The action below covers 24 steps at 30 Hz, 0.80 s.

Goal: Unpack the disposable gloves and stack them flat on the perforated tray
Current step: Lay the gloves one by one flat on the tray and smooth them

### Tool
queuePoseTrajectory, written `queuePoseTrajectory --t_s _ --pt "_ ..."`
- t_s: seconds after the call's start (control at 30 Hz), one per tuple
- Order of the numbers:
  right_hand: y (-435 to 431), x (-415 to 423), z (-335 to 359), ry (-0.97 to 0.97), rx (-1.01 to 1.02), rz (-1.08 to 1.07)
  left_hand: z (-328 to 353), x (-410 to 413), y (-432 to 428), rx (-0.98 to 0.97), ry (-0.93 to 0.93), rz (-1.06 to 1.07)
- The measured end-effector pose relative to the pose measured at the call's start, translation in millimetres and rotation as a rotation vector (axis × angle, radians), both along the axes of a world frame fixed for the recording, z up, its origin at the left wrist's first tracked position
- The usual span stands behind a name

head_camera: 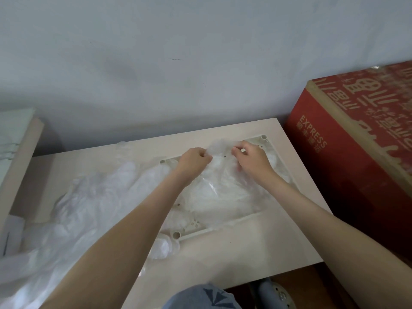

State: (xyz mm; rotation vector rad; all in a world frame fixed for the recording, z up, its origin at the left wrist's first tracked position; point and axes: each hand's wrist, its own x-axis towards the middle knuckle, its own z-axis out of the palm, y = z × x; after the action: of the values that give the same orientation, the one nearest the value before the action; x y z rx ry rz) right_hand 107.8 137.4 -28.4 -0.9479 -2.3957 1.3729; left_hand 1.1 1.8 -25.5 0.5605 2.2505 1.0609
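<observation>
A cream perforated tray [240,220] lies on the pale table, its round corner posts showing. Thin clear disposable gloves [225,192] lie spread on it in a loose stack. Over the tray's far side, my left hand [195,159] and my right hand [250,158] each pinch the edge of one crumpled clear glove [219,148] between them. A big heap of crumpled clear gloves [78,210] covers the table's left part, reaching to the near left corner. My forearms hide part of the tray's near left side.
A large red cardboard box [356,148] marked EXPRESS stands right of the table [289,248], close to its edge. A grey wall runs behind. A pale board [20,157] leans at the left. Below the table's front edge are my knee in jeans and a grey slipper.
</observation>
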Motion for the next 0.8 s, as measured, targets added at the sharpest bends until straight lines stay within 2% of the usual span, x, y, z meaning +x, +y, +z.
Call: queuePoseTrajectory --t_s 0.2,0.47,0.7,0.8 --pt "3.1 0.0 0.1 -0.004 -0.018 0.021 -1.1 -3.3 7.4 -0.027 0.052 0.035" --pt "2.6 -1.8 0.5 -0.066 -0.015 0.129 -4.9 -4.4 15.6 -0.027 0.004 0.041" --pt "5.8 -3.7 -3.8 -0.141 0.077 0.016 -9.1 0.5 16.6 -0.123 0.251 -0.072" --pt "14.6 -0.9 -5.2 -0.188 0.182 -0.016 -11.4 2.5 17.7 -0.171 0.326 -0.113"
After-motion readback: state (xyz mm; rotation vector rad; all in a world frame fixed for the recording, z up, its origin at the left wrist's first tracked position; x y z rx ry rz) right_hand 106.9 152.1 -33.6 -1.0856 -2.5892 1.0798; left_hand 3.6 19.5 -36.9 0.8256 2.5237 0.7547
